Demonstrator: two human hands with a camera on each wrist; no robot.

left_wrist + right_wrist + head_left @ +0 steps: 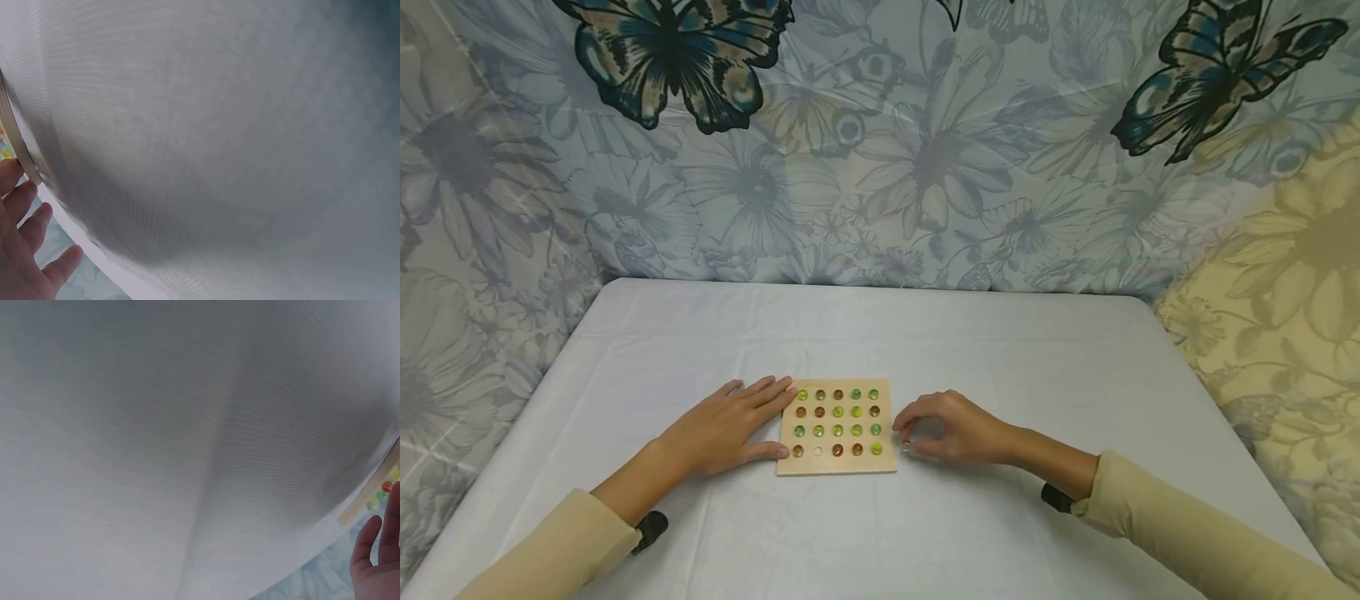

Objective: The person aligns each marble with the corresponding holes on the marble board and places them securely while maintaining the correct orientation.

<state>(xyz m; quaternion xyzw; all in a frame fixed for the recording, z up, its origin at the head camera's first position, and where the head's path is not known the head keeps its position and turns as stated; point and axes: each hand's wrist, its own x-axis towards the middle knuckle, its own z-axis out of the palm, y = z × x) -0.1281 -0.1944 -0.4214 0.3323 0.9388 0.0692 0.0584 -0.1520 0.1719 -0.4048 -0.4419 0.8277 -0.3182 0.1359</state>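
Note:
A flat light-wood board (pixel 846 469) lies on the white cloth in the head view. Rows of round dimples hold several glass marbles (pixel 838 431) in green, yellow-green, amber and brown. My left hand (pixel 730 429) lies spread at the board's left side, its fingertips over the upper left corner and thumb tip at the lower left edge. Just off the right edge is my right hand (pixel 955 429), fingers loosely bent and thumb apart below them. A tiny shiny spot shows at that thumb's tip. Both wrist views catch only part of each hand and the board's side.
A white cloth (pixel 985 533) covers the table and shows light creases. Behind it hangs a fabric backdrop (pixel 925 167) printed with flowers and butterflies, yellowish at the right. Dark wrist bands (pixel 652 530) show below both sleeves (pixel 561 542).

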